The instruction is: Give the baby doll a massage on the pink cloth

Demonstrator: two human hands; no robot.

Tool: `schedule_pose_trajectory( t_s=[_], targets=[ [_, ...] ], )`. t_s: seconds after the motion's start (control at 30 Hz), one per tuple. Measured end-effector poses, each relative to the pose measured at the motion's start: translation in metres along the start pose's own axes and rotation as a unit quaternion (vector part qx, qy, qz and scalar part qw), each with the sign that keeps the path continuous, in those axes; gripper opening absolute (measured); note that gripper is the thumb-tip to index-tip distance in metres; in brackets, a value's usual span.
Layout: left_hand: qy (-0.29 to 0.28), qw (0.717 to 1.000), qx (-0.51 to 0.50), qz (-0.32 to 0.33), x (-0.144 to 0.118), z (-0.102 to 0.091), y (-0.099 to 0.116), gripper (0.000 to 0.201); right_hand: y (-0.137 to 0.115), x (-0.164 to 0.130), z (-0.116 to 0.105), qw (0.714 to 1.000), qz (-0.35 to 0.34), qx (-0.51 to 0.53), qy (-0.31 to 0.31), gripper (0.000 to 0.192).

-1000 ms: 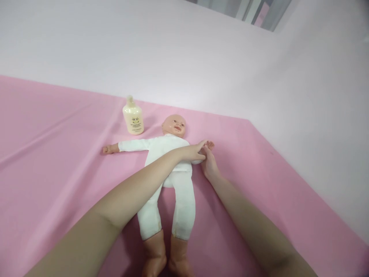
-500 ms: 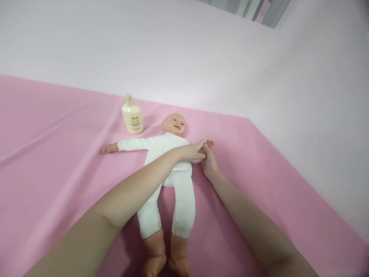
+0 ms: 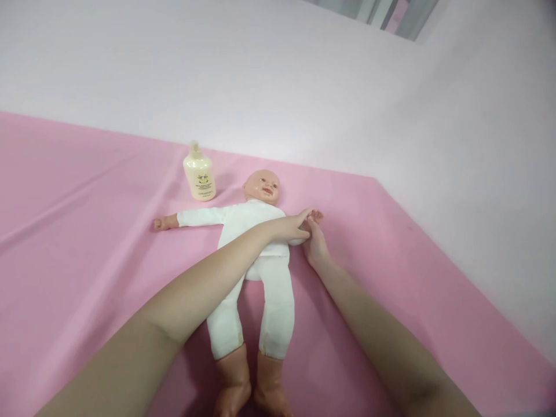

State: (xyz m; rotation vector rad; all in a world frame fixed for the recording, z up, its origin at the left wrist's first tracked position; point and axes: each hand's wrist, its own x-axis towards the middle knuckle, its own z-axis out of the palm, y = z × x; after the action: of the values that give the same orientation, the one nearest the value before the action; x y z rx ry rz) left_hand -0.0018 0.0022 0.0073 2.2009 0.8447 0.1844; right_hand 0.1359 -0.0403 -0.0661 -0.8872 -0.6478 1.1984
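A baby doll [image 3: 275, 289] with a white cloth body and bare plastic head, hands and feet lies on its back, head away from me. My left arm reaches across its belly. Closed around the doll's arm on the right side, near the wrist, is my left hand [image 3: 292, 226]. My right hand [image 3: 317, 243] grips the same arm from the other side, its thumb by the doll's hand [image 3: 317, 216]. Both sets of fingers are partly hidden. The doll's other arm [image 3: 200, 216] stretches out to the left.
An upright cream lotion bottle [image 3: 200, 176] with a pump top stands left of the doll's head. Beneath everything lies a pink cloth [image 3: 108, 191] with soft creases. A white surface [image 3: 217, 75] extends past its far edge. Grey curtain-like strips [image 3: 373, 14] show at the top.
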Motion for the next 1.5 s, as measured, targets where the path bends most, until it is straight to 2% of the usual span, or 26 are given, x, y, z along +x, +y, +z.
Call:
schedule_pose_trajectory(
  t_s=[0.37,0.53,0.73,1.5],
  targets=[
    [0.0,1.0,-0.003,0.003,-0.0006,-0.0004,0.0011,0.097,0.0,-0.0004,-0.0016,1.0,-0.003,0.006,-0.022,0.034],
    [0.002,1.0,0.002,0.001,0.0012,0.0005,-0.0008,0.099,0.0005,0.0001,-0.0025,1.0,-0.013,-0.013,-0.005,0.035],
    [0.002,1.0,-0.002,0.0,0.0012,0.0007,-0.0006,0.097,-0.0005,-0.0004,-0.0028,1.0,-0.006,-0.017,-0.02,0.033],
    [0.004,1.0,-0.019,0.008,0.001,0.0014,0.0003,0.095,-0.0008,-0.0002,-0.0024,1.0,-0.001,-0.006,-0.011,0.035]
  ],
)
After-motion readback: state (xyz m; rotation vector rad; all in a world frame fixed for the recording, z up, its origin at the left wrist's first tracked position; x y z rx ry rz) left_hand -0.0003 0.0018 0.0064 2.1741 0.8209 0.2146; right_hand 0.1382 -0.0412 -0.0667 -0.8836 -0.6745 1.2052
